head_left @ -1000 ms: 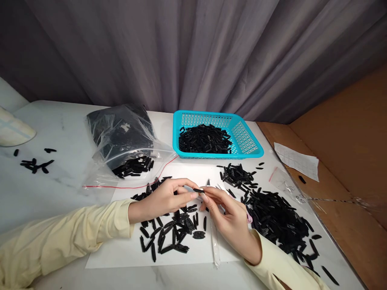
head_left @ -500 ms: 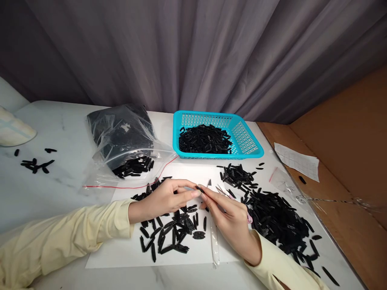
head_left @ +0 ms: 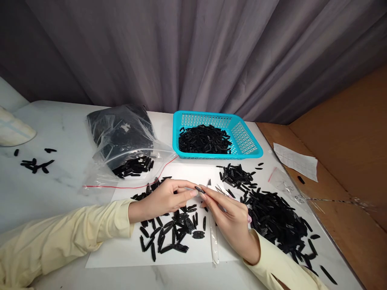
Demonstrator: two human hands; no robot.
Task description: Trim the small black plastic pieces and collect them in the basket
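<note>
Between the fingertips of both hands is a small, narrow black piece, pinched from its two ends above the white paper. My left hand comes in from the left with thumb and forefinger closed on it. From the right, my right hand grips the other end in the same way. Loose black pieces of a similar long shape lie scattered below on the paper. Partly covered by my right hand, scissors with pink handles lie beside a knife in a clear sleeve.
A turquoise basket with many black pieces stands at the back. Left of it lies a clear zip bag of black pieces. A large black heap and a smaller pile are on the right. A paper slip lies beyond the table edge.
The black piece has turned slightly in my fingertips, and more of its face shows. Both hands stay in nearly the same place.
</note>
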